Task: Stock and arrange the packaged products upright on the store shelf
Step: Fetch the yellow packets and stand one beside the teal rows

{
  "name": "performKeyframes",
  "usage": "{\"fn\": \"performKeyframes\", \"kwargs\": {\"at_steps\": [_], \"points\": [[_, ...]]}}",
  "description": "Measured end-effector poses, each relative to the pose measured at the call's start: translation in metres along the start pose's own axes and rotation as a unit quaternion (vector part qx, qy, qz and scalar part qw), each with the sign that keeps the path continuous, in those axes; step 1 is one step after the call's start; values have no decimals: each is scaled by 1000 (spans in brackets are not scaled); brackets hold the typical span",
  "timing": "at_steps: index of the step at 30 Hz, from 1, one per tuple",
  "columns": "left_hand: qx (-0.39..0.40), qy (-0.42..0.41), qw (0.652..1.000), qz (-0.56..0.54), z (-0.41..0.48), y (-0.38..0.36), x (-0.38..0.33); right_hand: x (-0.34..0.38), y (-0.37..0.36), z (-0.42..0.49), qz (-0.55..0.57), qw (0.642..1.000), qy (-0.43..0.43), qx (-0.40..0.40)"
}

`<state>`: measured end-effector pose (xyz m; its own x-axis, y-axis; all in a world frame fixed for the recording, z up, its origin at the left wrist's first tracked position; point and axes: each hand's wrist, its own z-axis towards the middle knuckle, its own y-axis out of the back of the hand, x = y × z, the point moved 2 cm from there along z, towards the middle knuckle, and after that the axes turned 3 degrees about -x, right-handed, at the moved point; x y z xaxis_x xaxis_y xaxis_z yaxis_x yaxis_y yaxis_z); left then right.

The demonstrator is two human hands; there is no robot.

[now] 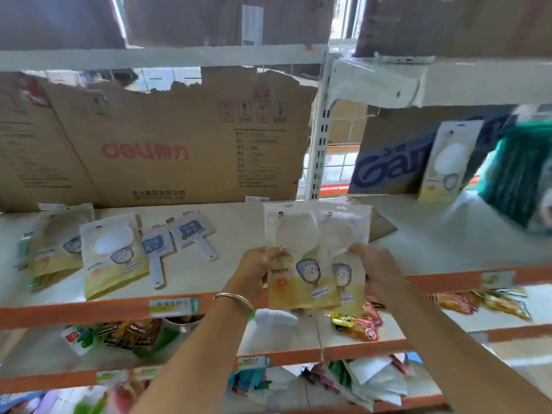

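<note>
Left hand pinches the front pouch, right hand the rear pouch, at centre above the shelf lip. Best square their bottoms, then stand them against the Deli carton at eleven o'clock.

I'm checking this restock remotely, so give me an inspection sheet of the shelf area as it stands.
Surface: white shelf with an orange front edge.
Job's things: front packet and rear packet held upright, overlapping; flat packets lie at left; upright packet stands in the right bay.
Clutter: blue-labelled handled items lying flat; torn deli cardboard behind.
Grips: left hand holds the front packet's left edge; right hand holds the rear packet's right edge.
Cables: nothing seen.
Surroundings: snack packs on lower shelves; cartons above.
</note>
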<state>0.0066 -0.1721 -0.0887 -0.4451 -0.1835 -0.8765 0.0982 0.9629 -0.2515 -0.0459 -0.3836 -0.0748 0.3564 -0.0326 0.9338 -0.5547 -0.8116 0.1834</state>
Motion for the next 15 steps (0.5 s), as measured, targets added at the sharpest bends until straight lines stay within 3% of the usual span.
{"fn": "performKeyframes", "kwargs": {"at_steps": [8,15], "points": [[58,-10,997,-48,-8,-132,42,-16,154,26,-3,999,25,-46],[30,-38,998,-47,-11,-234,64,-24,279,78,-30,997,32,-55]]}}
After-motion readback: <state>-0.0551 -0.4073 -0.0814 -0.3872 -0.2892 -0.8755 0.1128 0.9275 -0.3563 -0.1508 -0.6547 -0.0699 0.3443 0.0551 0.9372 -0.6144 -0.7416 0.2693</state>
